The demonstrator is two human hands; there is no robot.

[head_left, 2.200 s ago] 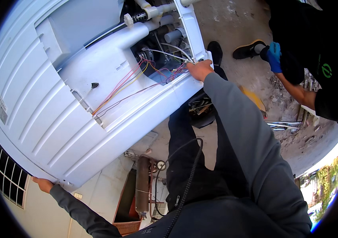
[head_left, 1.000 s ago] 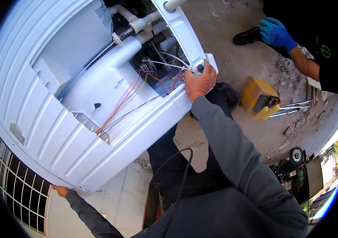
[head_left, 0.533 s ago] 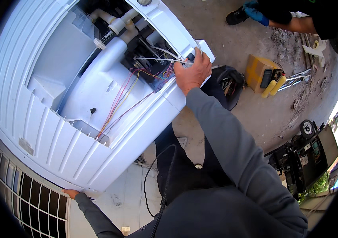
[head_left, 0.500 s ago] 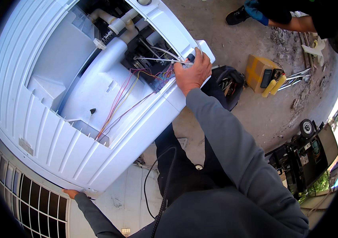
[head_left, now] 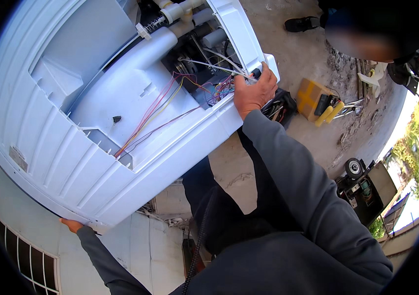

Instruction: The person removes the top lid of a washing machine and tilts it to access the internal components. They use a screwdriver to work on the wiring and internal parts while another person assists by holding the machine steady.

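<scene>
A large white washing machine with ribbed plastic walls lies tilted across the left and upper view, its back open. Inside show a rounded tub, a spring-loaded drain valve, white pipes and a bundle of thin coloured wires. My right hand grips the corner of the casing beside the wire bundle, thumb on the inner side and fingers over the edge. At the lower left corner, my left hand holds the casing's edge from beneath; most of its fingers are hidden.
Past the machine, a black tool bag and a taped cardboard box with yellow-handled tools lie on the concrete. Another person crouches at the upper right near a black shoe. A wheeled cart stands right; a barred window is lower left.
The washing machine and both hands keep their grip while the view shifts; the machine's right corner now sits farther right. The other person has leaned in, and their blue-gloved hand is out of sight.
</scene>
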